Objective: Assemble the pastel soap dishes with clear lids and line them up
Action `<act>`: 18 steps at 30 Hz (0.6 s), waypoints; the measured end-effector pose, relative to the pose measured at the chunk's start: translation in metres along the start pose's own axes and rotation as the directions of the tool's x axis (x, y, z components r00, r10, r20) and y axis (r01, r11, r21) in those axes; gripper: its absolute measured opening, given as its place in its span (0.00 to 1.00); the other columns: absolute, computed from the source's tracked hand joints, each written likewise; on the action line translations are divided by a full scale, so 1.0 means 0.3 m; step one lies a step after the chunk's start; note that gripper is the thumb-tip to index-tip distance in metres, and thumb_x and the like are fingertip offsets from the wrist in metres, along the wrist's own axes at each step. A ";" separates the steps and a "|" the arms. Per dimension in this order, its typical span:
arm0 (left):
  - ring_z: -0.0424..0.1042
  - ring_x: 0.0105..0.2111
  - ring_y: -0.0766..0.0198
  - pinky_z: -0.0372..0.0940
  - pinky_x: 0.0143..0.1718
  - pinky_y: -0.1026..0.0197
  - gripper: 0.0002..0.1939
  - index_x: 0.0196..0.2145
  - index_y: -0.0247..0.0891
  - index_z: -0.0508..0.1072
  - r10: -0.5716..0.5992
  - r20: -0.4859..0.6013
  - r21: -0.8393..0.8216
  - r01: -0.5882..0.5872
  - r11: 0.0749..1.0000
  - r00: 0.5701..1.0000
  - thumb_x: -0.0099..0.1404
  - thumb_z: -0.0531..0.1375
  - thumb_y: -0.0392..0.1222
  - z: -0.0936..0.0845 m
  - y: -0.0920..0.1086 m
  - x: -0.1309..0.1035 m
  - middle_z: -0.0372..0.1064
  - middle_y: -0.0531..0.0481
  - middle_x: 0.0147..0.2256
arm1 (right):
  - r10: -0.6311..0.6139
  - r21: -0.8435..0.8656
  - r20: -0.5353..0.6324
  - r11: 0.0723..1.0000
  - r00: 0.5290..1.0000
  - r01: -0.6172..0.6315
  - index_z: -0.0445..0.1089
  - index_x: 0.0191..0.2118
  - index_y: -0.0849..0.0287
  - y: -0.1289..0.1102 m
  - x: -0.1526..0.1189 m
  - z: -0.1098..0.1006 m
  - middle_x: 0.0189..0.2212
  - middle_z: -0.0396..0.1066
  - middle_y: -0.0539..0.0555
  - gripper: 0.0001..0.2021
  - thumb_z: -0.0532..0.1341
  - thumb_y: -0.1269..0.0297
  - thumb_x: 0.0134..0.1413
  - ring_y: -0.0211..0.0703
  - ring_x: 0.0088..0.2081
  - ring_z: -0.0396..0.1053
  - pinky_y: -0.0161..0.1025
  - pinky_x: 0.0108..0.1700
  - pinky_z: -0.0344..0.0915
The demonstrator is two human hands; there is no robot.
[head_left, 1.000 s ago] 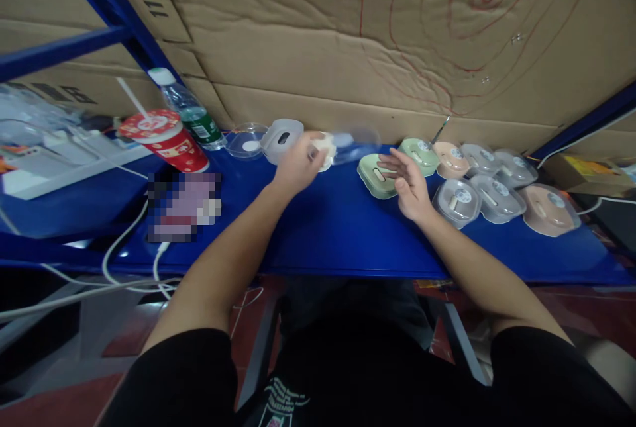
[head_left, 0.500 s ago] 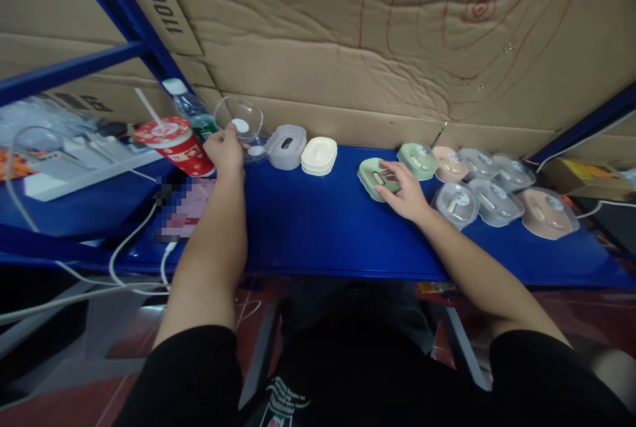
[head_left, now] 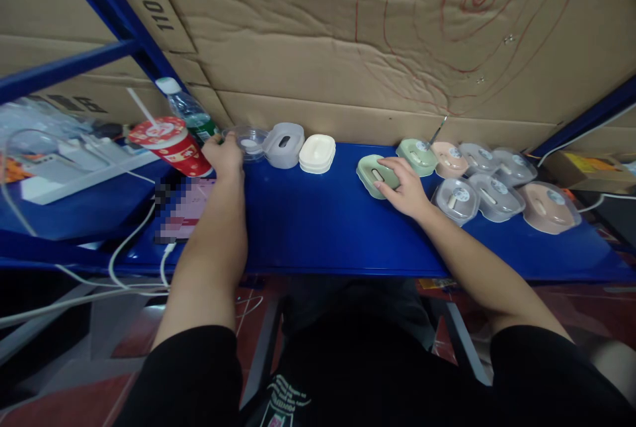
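Note:
At the left of the blue table, my left hand [head_left: 224,154] has its fingers closed at the near-left edge of a clear plastic lid [head_left: 253,134] with a white round sticker. The fingertips are partly hidden. Just right of the lid stand a translucent grey container [head_left: 285,146] with a dark oval slot and a short stack of cream lids [head_left: 318,151]. My right hand [head_left: 405,187] grips a pale green plastic box [head_left: 368,169] resting on the table, thumb on the near side and fingers across the top. A pale oval tab shows between them.
Several lidded boxes in green, peach [head_left: 549,207] and grey [head_left: 497,196] stand at the right. A red paper cup [head_left: 171,145] with a straw, a water bottle [head_left: 186,109] and a cabled phone [head_left: 191,208] are at the left. A cardboard wall [head_left: 298,49] closes the back.
My left hand has lowered the clear lid from a raised, tilted position to lie flat beside the grey container. My right hand stays on the green box.

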State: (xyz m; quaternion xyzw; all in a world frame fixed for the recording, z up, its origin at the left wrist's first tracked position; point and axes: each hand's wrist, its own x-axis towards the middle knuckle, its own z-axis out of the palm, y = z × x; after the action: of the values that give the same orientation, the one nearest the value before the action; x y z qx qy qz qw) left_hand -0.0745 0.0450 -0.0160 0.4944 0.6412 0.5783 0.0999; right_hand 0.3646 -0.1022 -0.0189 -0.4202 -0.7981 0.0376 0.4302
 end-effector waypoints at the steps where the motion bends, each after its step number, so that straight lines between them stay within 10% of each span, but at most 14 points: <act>1: 0.55 0.20 0.71 0.51 0.26 0.63 0.22 0.27 0.44 0.54 -0.170 -0.063 -0.010 0.169 0.986 0.984 0.78 0.56 0.30 -0.002 0.018 -0.010 0.46 0.65 0.17 | 0.000 -0.014 -0.005 1.000 1.000 0.000 0.74 0.63 0.49 0.005 0.000 0.001 0.59 0.76 0.62 0.24 0.64 0.43 0.68 0.65 0.61 0.74 0.69 0.65 0.70; 4: 0.59 0.22 0.70 0.55 0.27 0.63 0.18 0.28 0.39 0.63 -0.441 -0.124 -0.091 0.432 0.897 0.889 0.78 0.58 0.31 -0.008 0.073 -0.043 0.56 0.63 0.17 | 0.021 -0.056 0.008 0.998 1.000 -0.020 0.74 0.62 0.49 0.028 -0.003 0.007 0.59 0.76 0.62 0.24 0.64 0.43 0.68 0.66 0.61 0.73 0.70 0.66 0.68; 18: 0.55 0.19 0.67 0.53 0.26 0.59 0.11 0.33 0.39 0.66 -0.535 -0.019 -0.172 0.524 0.834 0.845 0.75 0.61 0.35 -0.042 0.126 -0.105 0.61 0.61 0.19 | 0.154 -0.154 0.128 0.979 0.980 -0.134 0.73 0.64 0.54 0.060 -0.009 0.010 0.64 0.72 0.67 0.30 0.64 0.41 0.65 0.70 0.67 0.68 0.71 0.70 0.63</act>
State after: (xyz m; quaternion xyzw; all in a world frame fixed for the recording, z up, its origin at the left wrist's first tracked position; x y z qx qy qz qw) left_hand -0.0482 0.0072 0.0059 0.2688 0.7074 0.5936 0.2739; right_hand 0.3747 -0.0918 -0.0300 -0.5035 -0.7942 0.0398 0.3379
